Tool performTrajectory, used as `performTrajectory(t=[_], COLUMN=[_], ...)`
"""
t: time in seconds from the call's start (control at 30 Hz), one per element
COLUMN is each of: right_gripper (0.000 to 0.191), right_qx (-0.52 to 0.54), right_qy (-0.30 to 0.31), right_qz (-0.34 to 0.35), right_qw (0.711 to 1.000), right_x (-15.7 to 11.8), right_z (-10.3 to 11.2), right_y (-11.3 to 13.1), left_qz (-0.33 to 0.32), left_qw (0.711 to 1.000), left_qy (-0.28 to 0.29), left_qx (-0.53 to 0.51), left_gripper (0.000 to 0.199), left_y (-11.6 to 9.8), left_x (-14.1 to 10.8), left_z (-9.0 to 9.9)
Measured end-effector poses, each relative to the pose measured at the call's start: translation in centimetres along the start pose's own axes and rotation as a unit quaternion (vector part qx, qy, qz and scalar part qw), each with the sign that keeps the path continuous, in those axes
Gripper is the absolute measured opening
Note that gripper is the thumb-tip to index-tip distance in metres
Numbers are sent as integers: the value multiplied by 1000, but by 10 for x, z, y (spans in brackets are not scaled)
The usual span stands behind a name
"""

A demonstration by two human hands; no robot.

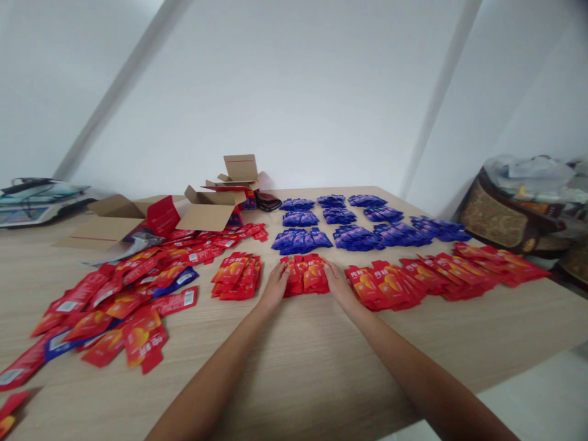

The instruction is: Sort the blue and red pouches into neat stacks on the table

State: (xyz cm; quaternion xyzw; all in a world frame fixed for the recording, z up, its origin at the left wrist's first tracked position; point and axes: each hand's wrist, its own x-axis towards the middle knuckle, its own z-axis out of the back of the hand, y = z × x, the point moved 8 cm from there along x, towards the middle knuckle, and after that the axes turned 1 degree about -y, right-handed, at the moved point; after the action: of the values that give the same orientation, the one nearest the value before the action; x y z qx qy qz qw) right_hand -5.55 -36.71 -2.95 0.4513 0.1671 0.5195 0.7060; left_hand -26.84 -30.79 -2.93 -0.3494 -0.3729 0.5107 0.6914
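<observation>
Left hand and right hand extended, unclenched, flanking the middle pile of red sachets at its 9 and 3 o'clock sides; fingers appear to touch its edges. Inward-facing placement probably keeps the sachets aligned. Pile lies on the table, between the hands. Outward: smaller red pile at 9, loose mixed heap beyond; red row at 3; purple-blue piles from 12 to 2, spacing likely keeping batches distinct; open carton near 10.
</observation>
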Motion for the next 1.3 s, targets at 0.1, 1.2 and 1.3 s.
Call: performTrajectory(t=[0.1, 1.2, 1.3], right_gripper=[50, 28, 31], right_qx=[-13, -283, -292], right_qy=[-1, 105, 94], right_qz=[11, -26, -8], right_qw=[1000, 953, 952], right_x=[-4, 23, 20], right_z=[4, 5, 6], right_y=[6, 67, 68], left_qz=[-25, -38, -33], left_qw=[1000, 999, 999], left_qy=[15, 20, 10], left_qx=[7, -7, -12], left_gripper=[53, 62, 59], left_y=[-7, -6, -4], left_x=[-5, -13, -13], left_z=[0, -6, -4])
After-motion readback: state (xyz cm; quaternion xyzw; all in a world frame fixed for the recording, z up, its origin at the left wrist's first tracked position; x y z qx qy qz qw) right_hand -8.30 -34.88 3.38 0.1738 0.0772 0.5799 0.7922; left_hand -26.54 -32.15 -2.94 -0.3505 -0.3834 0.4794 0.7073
